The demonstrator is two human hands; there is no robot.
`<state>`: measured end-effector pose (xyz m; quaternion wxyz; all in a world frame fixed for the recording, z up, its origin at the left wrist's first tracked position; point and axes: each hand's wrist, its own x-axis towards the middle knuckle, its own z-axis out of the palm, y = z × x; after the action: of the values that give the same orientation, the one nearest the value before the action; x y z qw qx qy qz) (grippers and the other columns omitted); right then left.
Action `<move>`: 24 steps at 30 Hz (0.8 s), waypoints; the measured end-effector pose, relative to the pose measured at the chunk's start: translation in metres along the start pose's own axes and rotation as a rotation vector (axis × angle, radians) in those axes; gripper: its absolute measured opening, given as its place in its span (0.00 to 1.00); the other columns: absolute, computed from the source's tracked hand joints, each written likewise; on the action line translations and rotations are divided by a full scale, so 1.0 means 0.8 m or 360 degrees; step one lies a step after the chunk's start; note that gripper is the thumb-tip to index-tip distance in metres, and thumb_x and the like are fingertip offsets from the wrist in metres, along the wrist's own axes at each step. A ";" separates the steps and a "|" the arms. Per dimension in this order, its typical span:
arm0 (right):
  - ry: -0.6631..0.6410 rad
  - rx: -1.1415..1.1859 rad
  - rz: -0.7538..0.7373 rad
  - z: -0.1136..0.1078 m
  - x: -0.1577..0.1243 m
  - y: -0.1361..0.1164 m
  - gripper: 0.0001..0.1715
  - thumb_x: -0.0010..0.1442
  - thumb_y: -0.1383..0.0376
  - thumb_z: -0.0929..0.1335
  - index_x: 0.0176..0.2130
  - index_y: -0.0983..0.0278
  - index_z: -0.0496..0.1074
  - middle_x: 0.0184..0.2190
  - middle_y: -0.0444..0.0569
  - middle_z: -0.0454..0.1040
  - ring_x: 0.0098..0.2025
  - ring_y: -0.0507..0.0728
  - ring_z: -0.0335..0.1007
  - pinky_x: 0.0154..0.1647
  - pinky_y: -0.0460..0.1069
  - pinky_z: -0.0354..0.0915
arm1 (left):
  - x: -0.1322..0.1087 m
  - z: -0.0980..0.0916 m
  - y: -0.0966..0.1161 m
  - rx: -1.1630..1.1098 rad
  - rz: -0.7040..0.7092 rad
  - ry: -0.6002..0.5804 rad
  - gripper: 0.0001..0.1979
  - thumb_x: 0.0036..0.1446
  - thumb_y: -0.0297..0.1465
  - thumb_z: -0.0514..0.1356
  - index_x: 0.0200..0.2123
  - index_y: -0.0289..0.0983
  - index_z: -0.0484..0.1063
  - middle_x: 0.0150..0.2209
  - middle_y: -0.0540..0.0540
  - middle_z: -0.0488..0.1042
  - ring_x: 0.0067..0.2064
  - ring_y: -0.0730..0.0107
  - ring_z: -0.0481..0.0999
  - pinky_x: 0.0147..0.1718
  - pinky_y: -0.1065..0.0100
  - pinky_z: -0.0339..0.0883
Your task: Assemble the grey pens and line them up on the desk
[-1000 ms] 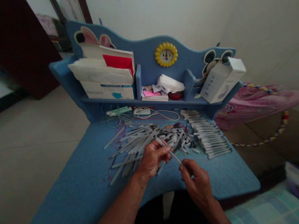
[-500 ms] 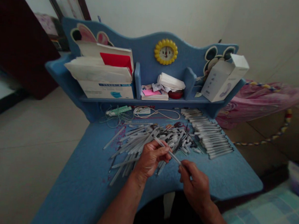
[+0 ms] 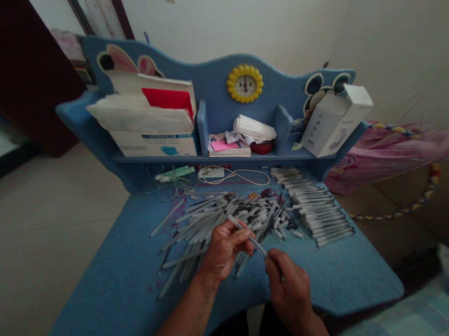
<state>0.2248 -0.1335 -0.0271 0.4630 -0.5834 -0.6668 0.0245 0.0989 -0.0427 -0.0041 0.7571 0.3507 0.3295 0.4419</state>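
My left hand (image 3: pixel 225 248) pinches a slim, translucent whitish pen (image 3: pixel 258 246) between thumb and fingers near its middle. The pen slants from upper left to lower right. Its lower end disappears into the closed fingers of my right hand (image 3: pixel 289 284), so what is at that tip is hidden. Beyond and to the left of my hands spreads a loose pile of pen barrels (image 3: pixel 199 226), mixed with small white and dark pen parts (image 3: pixel 262 212). To the right, a neat row of pens (image 3: pixel 316 208) lies side by side.
The blue desk (image 3: pixel 109 277) has a raised shelf holding a mask box (image 3: pixel 154 143), a white carton (image 3: pixel 326 125) and a stack of papers (image 3: pixel 229 150). A yellow clock (image 3: pixel 245 84) hangs above. A white cable (image 3: pixel 247 173) lies behind the pile. A checked cloth (image 3: pixel 400 322) is at lower right.
The camera view has tilted slightly, so the desk sits lower in the picture. My right hand has come slightly closer to my left, and less of the pen shows between them.
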 end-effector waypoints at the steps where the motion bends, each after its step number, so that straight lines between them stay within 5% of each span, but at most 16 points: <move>1: -0.0003 -0.0004 0.0003 0.001 0.000 0.000 0.08 0.61 0.70 0.59 0.36 0.66 0.67 0.22 0.45 0.70 0.22 0.51 0.68 0.23 0.43 0.63 | 0.000 0.000 0.000 0.0000 -0.0001 0.0008 0.08 0.43 0.28 0.66 0.27 0.33 0.69 0.23 0.50 0.75 0.17 0.78 0.69 0.18 0.74 0.67; 15: -0.0041 0.0060 -0.0001 0.001 0.013 -0.007 0.08 0.61 0.70 0.59 0.38 0.65 0.66 0.23 0.45 0.71 0.22 0.50 0.68 0.24 0.44 0.63 | 0.000 0.000 0.001 -0.0078 0.0002 0.0044 0.08 0.43 0.29 0.66 0.26 0.33 0.70 0.23 0.51 0.74 0.17 0.79 0.69 0.18 0.75 0.66; 24: -0.0345 0.0088 -0.0224 -0.010 0.009 -0.020 0.07 0.62 0.65 0.62 0.40 0.65 0.65 0.22 0.43 0.70 0.21 0.50 0.67 0.23 0.44 0.60 | 0.001 -0.002 0.001 -0.0085 -0.0029 0.0027 0.11 0.42 0.33 0.66 0.22 0.33 0.69 0.19 0.52 0.71 0.13 0.84 0.63 0.12 0.79 0.57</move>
<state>0.2189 -0.1369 -0.0095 0.4048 -0.5161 -0.7512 0.0732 0.0972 -0.0413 -0.0046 0.7674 0.3235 0.3271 0.4466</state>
